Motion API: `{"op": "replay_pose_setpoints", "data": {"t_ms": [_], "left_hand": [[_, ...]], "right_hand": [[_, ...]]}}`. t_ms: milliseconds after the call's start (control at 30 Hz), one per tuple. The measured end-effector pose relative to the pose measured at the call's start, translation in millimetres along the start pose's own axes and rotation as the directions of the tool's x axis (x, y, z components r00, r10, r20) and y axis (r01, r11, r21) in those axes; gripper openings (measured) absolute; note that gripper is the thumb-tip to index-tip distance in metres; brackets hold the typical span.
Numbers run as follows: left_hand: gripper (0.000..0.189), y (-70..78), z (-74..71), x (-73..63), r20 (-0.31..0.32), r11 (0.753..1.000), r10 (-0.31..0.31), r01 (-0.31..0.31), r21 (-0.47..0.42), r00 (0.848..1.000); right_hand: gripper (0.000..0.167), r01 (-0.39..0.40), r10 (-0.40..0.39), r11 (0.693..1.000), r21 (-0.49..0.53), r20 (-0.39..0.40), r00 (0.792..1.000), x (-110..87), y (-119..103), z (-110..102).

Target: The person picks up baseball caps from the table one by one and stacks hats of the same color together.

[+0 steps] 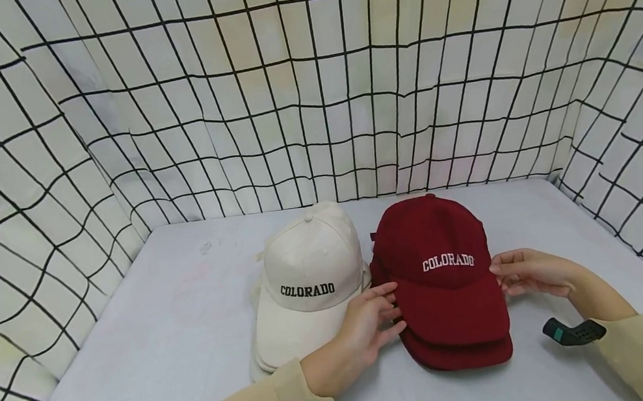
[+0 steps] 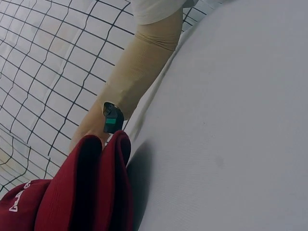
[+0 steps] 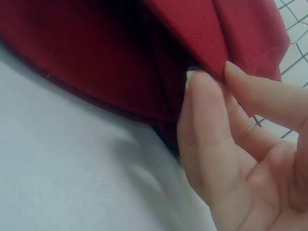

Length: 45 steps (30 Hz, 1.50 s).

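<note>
Two red caps lie stacked, the upper red cap (image 1: 444, 305) marked COLORADO in white; its brim stands above the brim of the lower red cap (image 1: 458, 357). My right hand (image 1: 532, 273) pinches the upper cap's edge at the right between thumb and fingers, as the right wrist view shows close up. At the left side of the red caps, my left hand (image 1: 364, 330) touches the edge with its fingers extended and spread. In the left wrist view the two brims (image 2: 67, 192) stand apart with a dark gap between them.
Just left of the red caps sits a white cap (image 1: 311, 267) with black COLORADO lettering, another pale cap partly showing beneath it. The white-covered table (image 1: 163, 321) is bounded at the back and both sides by black netting (image 1: 316, 96) over white sheeting.
</note>
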<state>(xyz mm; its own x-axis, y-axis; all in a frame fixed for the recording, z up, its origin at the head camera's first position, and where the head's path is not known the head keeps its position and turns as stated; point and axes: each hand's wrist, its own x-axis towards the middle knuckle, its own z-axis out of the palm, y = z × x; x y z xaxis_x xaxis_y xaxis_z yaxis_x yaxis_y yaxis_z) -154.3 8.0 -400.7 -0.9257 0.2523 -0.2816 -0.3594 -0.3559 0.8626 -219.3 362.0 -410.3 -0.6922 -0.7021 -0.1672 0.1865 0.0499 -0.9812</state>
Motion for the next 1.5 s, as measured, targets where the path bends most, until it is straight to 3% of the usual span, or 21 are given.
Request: {"op": "replay_pose_setpoints", "data": {"t_ms": [300, 1067, 1500], "left_hand": [[0.05, -2.9, -5.8, -1.8, 0.0, 0.998, -0.007, 0.007, 0.061, 1.0], [0.051, 2.8, -7.3, -7.2, 0.003, 0.987, -0.001, 0.001, 0.161, 1.0], [0.052, 11.4, -10.6, -9.6, 0.064, 0.984, -0.034, 0.023, 0.176, 0.997]], "right_hand": [[0.027, -0.038, 0.037, 0.997, -0.068, -0.016, 0.999, 0.4, -0.4, 0.7], [0.026, -0.052, 0.051, 0.994, -0.092, -0.006, 0.999, 0.3, -1.2, 5.8], [0.023, -0.053, 0.046, 0.978, -0.201, -0.038, 0.998, -5.3, -8.8, 5.6]]}}
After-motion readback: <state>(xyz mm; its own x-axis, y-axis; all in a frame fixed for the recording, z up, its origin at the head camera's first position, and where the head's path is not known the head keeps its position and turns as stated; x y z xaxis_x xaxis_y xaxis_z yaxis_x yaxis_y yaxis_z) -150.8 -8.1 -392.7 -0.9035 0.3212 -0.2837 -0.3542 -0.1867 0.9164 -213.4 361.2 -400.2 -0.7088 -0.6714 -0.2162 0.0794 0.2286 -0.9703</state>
